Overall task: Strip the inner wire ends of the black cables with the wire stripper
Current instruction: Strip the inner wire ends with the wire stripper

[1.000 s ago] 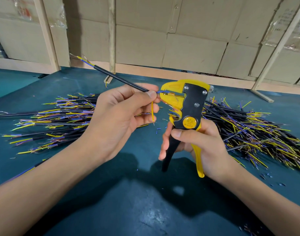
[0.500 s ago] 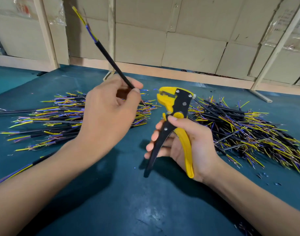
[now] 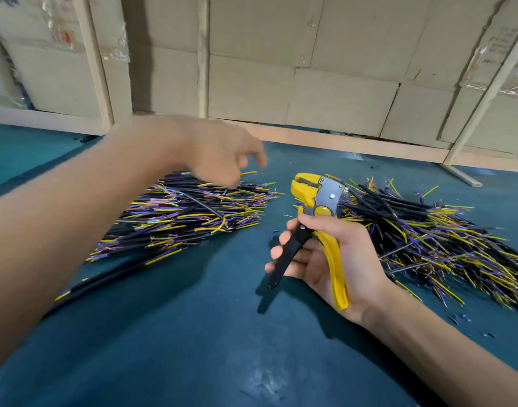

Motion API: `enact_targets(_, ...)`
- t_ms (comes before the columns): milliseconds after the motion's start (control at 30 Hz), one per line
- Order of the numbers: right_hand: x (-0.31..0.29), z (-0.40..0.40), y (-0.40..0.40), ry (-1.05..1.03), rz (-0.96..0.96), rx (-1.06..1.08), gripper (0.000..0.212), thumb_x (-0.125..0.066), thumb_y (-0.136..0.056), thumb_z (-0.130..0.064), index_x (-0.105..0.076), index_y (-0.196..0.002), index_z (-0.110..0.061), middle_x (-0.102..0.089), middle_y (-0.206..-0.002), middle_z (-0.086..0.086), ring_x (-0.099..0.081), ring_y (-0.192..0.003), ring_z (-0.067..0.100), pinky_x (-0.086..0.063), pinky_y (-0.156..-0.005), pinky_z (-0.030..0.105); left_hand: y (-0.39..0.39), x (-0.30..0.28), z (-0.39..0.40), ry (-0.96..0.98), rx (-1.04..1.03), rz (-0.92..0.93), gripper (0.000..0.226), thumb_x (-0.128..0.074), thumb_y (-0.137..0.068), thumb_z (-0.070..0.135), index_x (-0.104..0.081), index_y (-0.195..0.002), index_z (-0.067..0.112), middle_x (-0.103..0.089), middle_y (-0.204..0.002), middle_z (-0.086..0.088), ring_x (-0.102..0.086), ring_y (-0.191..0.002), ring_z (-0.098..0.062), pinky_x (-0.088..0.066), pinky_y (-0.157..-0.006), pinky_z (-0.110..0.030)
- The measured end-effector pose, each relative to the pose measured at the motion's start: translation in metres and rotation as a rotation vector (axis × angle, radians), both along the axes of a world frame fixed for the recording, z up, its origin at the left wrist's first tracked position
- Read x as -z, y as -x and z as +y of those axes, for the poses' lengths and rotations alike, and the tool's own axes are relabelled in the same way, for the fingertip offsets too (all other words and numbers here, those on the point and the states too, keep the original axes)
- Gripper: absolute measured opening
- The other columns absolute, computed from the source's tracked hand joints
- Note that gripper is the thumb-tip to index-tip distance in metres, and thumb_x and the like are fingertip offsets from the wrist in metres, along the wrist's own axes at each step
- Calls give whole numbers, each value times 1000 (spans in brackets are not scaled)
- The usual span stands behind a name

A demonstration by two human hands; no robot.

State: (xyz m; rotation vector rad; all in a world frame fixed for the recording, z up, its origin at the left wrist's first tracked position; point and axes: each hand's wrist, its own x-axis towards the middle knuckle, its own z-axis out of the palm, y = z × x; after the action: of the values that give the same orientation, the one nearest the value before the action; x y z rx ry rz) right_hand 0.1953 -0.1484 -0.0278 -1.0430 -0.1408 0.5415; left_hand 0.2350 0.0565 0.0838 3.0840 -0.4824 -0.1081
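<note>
My right hand (image 3: 337, 259) grips the yellow and black wire stripper (image 3: 316, 218) by its handles, jaws pointing up and away. My left hand (image 3: 222, 154) hovers blurred over the far edge of the left pile of black cables (image 3: 187, 218), fingers loosely spread and holding nothing. The cables in that pile show yellow and purple inner wires at their ends. One black cable (image 3: 203, 202) lies across the top of the left pile. A second pile of black cables (image 3: 428, 230) with the same coloured wires lies to the right, behind the stripper.
The work surface is a dark teal mat (image 3: 178, 333). Small bits of cut insulation (image 3: 460, 318) lie scattered near the right pile. Cardboard boxes (image 3: 325, 83) and pale wooden frame posts (image 3: 203, 54) stand along the far edge.
My left hand let go of the black cable it held up and moved over the left pile. The stripper dropped lower and tilted in my right hand.
</note>
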Motion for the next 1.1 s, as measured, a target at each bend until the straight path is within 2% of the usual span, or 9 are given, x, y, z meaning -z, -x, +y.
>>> enact_targets(100,1,1,0,-6,3,4,19,-64,-83,-23,-64,-87,-4,-61,-81,17,-67,-70,35,-60,-67,48,13,35,34,-132,-79,183,37,-74,-90,25,-64,-124,35,-66,-118,2,-63,-99,-18,-50,-91,-30)
enact_targets(233,1,1,-2,-14,-18,14,18,-64,-83,-22,-66,-85,-4,-62,-80,17,-67,-70,34,-60,-67,48,22,70,52,77,71,-334,12,-69,-93,24,-75,-99,33,-65,-103,11,-62,-106,-17,-46,-95,-41)
enact_targets(300,1,-1,-1,-45,-19,34,18,-63,-84,-23,-66,-86,-5,-62,-80,15,-67,-71,34,-60,-68,48,31,79,48,407,217,-602,10,-72,-92,15,-78,-98,23,-70,-101,5,-65,-95,-17,-50,-87,-35)
enact_targets(367,0,-3,-1,-86,-36,47,19,-64,-84,-25,-66,-87,-6,-62,-82,14,-67,-72,34,-60,-70,48,41,80,31,875,255,-729,9,-73,-92,16,-74,-96,24,-73,-102,4,-67,-86,-14,-52,-84,-28)
enact_targets(467,-1,-5,0,-106,-111,74,20,-63,-84,-24,-63,-92,-6,-64,-88,14,-67,-75,34,-60,-71,47,48,73,3,1573,264,-561,10,-63,-97,14,-69,-105,18,-71,-93,0,-67,-75,-22,-56,-73,-32)
enact_targets(533,-3,-8,-1,-96,-170,76,20,-65,-86,-23,-60,-95,-6,-67,-94,14,-67,-75,34,-59,-71,47,50,75,-5,1799,257,-369,13,-57,-99,16,-65,-109,13,-68,-88,-3,-65,-75,-23,-57,-70,-34)
enact_targets(700,-5,-10,-1,-74,-227,41,21,-71,-83,-17,-61,-99,-7,-68,-93,14,-67,-73,33,-59,-72,47,49,90,-14,1914,81,-198,15,-58,-94,29,-62,-103,17,-67,-85,-6,-68,-72,-26,-58,-62,-34)
enact_targets(867,-2,-4,0,29,-292,44,19,-74,-76,-1,-67,-92,-7,-65,-85,17,-69,-69,35,-60,-69,48,46,99,-17,1971,15,-183,14,-60,-93,34,-60,-97,21,-65,-84,-10,-74,-72,-32,-59,-60,-35)
enact_targets(1100,-1,-1,4,35,-322,-7,14,-70,-80,0,-66,-93,-3,-67,-82,19,-69,-68,35,-59,-67,49,46,107,-21,1897,-19,-182,17,-60,-94,41,-58,-99,25,-73,-85,-6,-75,-70,-34,-60,-58,-38)
